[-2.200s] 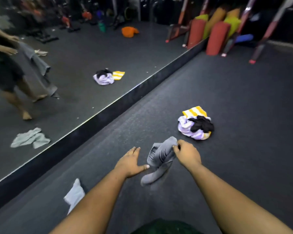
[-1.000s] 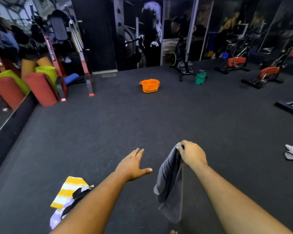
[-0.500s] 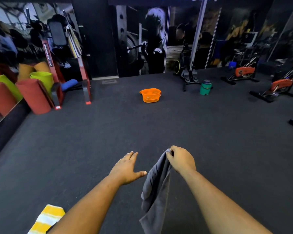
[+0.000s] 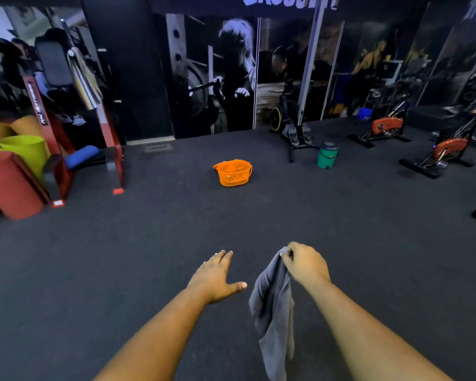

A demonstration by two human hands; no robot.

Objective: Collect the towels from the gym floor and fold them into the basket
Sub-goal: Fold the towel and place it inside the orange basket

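My right hand (image 4: pixel 304 264) grips the top edge of a grey towel (image 4: pixel 272 312), which hangs down limp above the dark gym floor. My left hand (image 4: pixel 216 276) is held out beside it with straight, spread fingers and holds nothing. An orange mesh basket (image 4: pixel 232 173) stands on the floor well ahead of both hands, near the middle of the room. No other loose towel shows on the floor in this view.
Red and green rolled mats (image 4: pixel 14 174) and a red rack (image 4: pixel 105 138) stand at the left. A green bin (image 4: pixel 327 155), a black machine (image 4: pixel 297 133) and two orange exercise bikes (image 4: pixel 448 149) line the back right. Open dark floor lies between me and the basket.
The view has swung from the mirror wall to the room with the basket, and the yellow striped towel pile has left the frame. The grey towel stays in my right hand.
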